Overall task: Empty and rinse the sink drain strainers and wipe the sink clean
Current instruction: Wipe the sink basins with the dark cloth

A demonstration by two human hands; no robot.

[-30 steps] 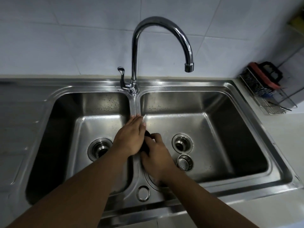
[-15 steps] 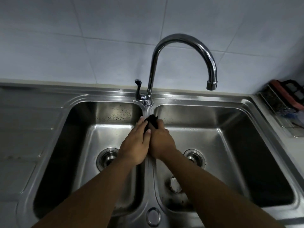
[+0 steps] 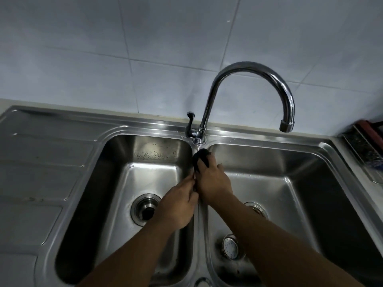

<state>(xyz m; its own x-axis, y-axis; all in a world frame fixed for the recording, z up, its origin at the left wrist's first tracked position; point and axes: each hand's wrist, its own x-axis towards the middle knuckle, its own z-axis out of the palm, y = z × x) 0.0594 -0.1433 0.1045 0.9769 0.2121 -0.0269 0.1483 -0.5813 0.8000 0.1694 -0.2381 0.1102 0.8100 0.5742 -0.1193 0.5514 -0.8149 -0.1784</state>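
Wiping looks like the step in hand: nearest, a loose strainer lies in the basin under the right forearm, and the left hand, fingers curled on nothing visible, rests on the divider ridge of the sink. Just beyond it the right hand grips a dark cloth pressed on the ridge below the tap base; the next stroke probably needs the cloth worked round that base, with open basin either side

Pale tiled wall ahead of me, grey grout lines. Far right, a wire rack stands on the table, cut by the frame edge, a red item at its back.
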